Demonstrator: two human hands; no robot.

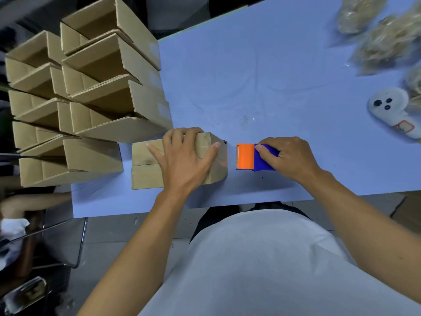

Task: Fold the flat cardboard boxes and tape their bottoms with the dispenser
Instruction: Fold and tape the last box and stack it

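While I watch: left hand [184, 160] spread flat, pressing box [148, 165];
Right hand [289, 158]: beside box, fingers gripping dispenser [255, 157]

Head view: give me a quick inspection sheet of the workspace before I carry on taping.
Surface: pale blue table.
Job's things: cardboard box on the table, flap seam up; orange and blue tape dispenser just right of it, apart.
Clutter: stacked open boxes far left; clear bags of tan filling; white toy.
Hands: left hand presses the box; right hand grips the dispenser.
Cables: nothing seen.
Surroundings: metal chair frame, grey floor.
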